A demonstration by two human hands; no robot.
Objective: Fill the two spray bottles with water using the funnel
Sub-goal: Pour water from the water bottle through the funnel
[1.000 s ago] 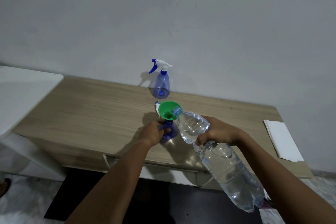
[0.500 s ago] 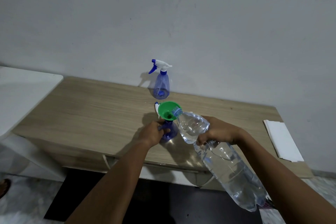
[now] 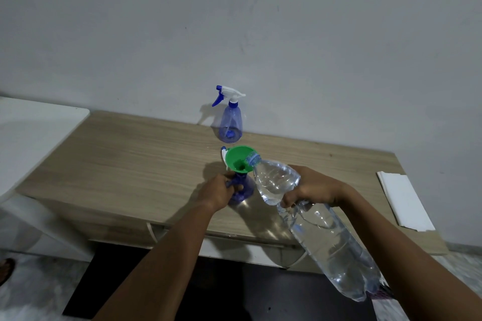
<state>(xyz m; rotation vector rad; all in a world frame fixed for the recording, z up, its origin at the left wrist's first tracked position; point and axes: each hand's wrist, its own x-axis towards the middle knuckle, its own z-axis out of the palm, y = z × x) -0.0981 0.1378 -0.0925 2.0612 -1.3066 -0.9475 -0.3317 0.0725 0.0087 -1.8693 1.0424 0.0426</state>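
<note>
A green funnel (image 3: 238,158) sits in the neck of a blue spray bottle (image 3: 243,190) on the wooden table (image 3: 130,164). My left hand (image 3: 217,191) grips that bottle's body. My right hand (image 3: 310,186) holds a large clear water bottle (image 3: 320,229), tilted with its mouth over the funnel's right rim. A loose spray head (image 3: 223,157) lies just behind the funnel, mostly hidden. The second blue spray bottle (image 3: 230,122), with its white and blue trigger head on, stands upright near the wall.
A white folded paper (image 3: 401,200) lies on the table's right end. A white surface (image 3: 31,133) adjoins the table on the left. The wall runs right behind the table. A dark floor gap lies below the front edge.
The water bottle's rear end has risen slightly, steepening the tilt toward the funnel. Both hands and the spray bottles stay in place.
</note>
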